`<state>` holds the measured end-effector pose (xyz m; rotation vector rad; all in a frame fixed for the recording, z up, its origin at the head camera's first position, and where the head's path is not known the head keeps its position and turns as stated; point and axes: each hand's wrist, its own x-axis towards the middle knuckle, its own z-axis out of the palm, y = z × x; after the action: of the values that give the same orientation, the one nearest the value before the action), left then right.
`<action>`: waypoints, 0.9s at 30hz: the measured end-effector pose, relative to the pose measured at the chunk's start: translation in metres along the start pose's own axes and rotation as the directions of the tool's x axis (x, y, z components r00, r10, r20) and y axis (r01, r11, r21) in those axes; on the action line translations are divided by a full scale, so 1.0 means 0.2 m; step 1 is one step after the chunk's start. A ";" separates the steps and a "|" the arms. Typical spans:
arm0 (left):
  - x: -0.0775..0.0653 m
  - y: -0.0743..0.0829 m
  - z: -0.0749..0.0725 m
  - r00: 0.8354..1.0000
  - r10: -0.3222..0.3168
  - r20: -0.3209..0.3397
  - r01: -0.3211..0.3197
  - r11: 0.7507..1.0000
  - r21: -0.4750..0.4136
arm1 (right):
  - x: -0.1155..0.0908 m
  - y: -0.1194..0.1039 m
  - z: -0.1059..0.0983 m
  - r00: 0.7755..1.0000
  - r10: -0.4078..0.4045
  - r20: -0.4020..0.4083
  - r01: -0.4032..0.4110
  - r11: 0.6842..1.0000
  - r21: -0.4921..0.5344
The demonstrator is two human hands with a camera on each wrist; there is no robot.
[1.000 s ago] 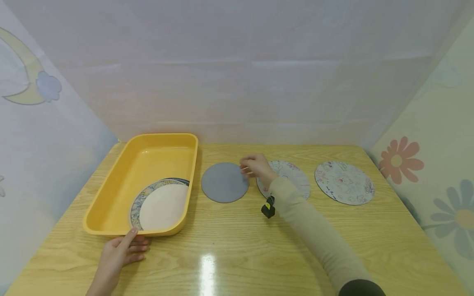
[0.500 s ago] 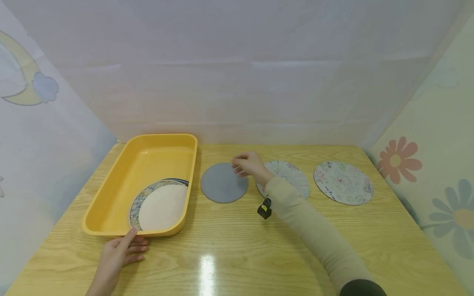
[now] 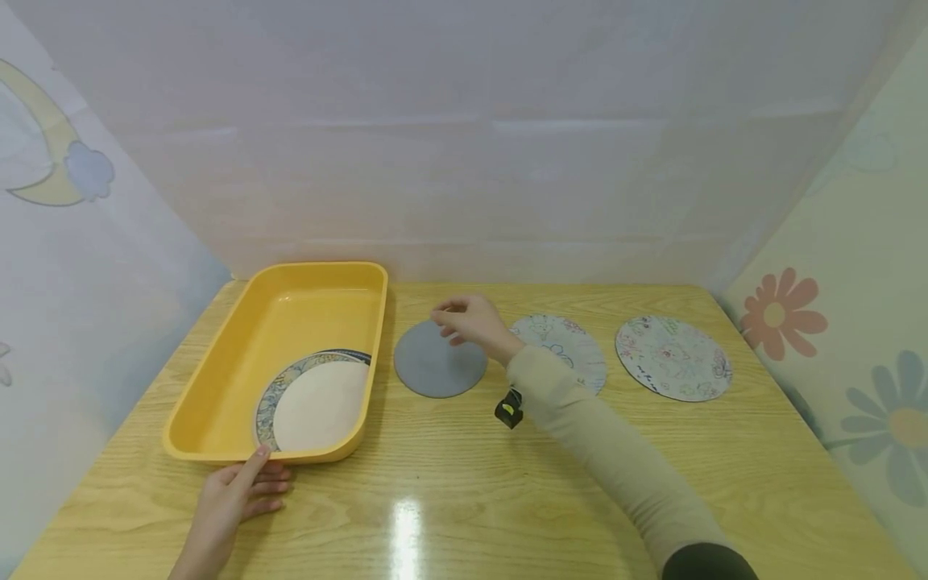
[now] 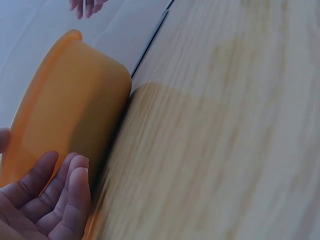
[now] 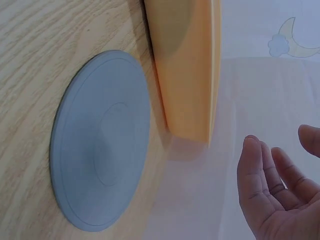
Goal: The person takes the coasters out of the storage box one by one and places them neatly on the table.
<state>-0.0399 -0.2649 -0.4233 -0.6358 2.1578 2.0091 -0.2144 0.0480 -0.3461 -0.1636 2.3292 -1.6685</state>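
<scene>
My left hand (image 3: 230, 495) holds the near rim of a deep yellow plastic tray (image 3: 279, 346), thumb over the rim and fingers against its outer wall. In the tray lie a plain white disc (image 3: 319, 407) and a round piece with a patterned border (image 3: 274, 403) partly under it. My right hand (image 3: 474, 324) hovers over the far right side of a flat grey disc (image 3: 435, 366). Its fingers are loosely bent with nothing between them; in the right wrist view the hand (image 5: 282, 192) is apart from the grey disc (image 5: 102, 145).
Two round mats with coloured doodles lie to the right: one (image 3: 580, 354) partly behind my right forearm, another (image 3: 674, 358) farther right. A small black tag (image 3: 510, 409) hangs at the right wrist. Pale sheets (image 3: 464, 161) enclose the wooden table (image 3: 464, 499) on three sides.
My right hand has moved left, from the grey disc's right edge to above its far right part. The left hand and tray have stayed put.
</scene>
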 end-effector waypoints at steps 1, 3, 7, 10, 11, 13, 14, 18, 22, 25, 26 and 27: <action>0.00 0.00 0.00 1.000 0.000 -0.001 0.000 1.000 -0.003 | 0.00 -0.01 0.00 1.000 -0.004 0.006 0.004 1.000 -0.003; 0.00 0.00 0.00 1.000 -0.001 0.000 0.001 1.000 -0.006 | 0.00 -0.02 0.01 1.000 -0.009 0.018 0.009 1.000 -0.007; 0.00 0.00 0.00 1.000 -0.002 0.002 0.002 1.000 -0.010 | -0.01 -0.05 0.01 0.998 -0.023 0.055 0.024 1.000 -0.013; 0.00 0.00 0.00 1.000 -0.001 0.002 0.001 1.000 -0.008 | -0.02 -0.07 0.02 0.995 -0.048 0.090 0.051 0.998 -0.034; 0.00 0.00 0.00 1.000 -0.001 0.001 0.001 1.000 -0.006 | -0.02 -0.08 0.03 0.993 -0.056 0.101 0.061 0.997 -0.048; 0.00 0.00 0.00 1.000 -0.002 -0.001 0.002 1.000 -0.004 | -0.02 -0.10 0.04 0.990 -0.070 0.125 0.080 0.994 -0.075; 0.00 0.00 0.00 1.000 0.000 0.000 0.000 1.000 -0.003 | -0.02 -0.10 0.04 0.988 -0.072 0.136 0.085 0.993 -0.088; -0.01 0.01 0.00 1.000 0.005 0.001 -0.005 1.000 -0.006 | -0.02 -0.13 0.06 0.978 -0.089 0.188 0.110 0.988 -0.106; 0.00 0.01 0.00 1.000 0.001 -0.001 -0.001 1.000 -0.002 | -0.01 -0.15 0.09 0.969 -0.104 0.225 0.127 0.988 -0.093; 0.00 0.01 0.00 1.000 -0.004 0.002 0.004 1.000 -0.002 | -0.01 -0.17 0.11 0.964 -0.111 0.241 0.136 0.987 -0.091; 0.00 0.01 0.00 1.000 -0.003 0.004 0.003 1.000 -0.003 | -0.01 -0.17 0.12 0.962 -0.115 0.246 0.141 0.986 -0.090; 0.00 0.01 0.00 1.000 -0.002 0.005 0.002 1.000 -0.003 | -0.01 -0.18 0.12 0.961 -0.121 0.248 0.148 0.984 -0.095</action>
<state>-0.0411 -0.2646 -0.4208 -0.6325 2.1501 2.0115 -0.2082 0.0139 -0.3190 -0.5287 2.2697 -1.4805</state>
